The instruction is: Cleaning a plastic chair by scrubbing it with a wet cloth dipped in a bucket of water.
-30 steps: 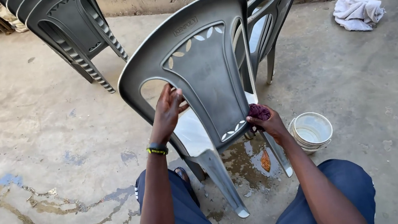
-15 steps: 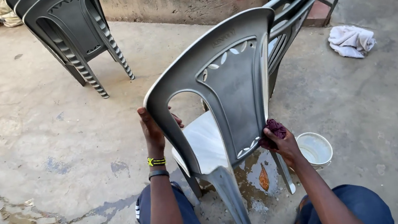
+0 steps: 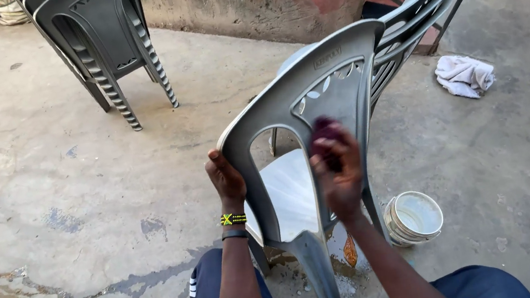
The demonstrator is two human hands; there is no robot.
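Your left hand [image 3: 227, 182] is clamped around the left edge of the grey plastic chair [image 3: 312, 96], fingers wrapped on the backrest frame, beaded wristband [image 3: 233, 219] showing. Your right hand [image 3: 339, 173] is closed on a dark purple rag [image 3: 325, 131], pressed against the back of the backrest (it's blurred, so finger detail is hard to make out). The chair stands right in front of your knees. Just right of its legs sits a white bowl [image 3: 415, 217] on the concrete. Further out, a white cloth [image 3: 465, 75] and a stack of chairs [image 3: 105, 47].
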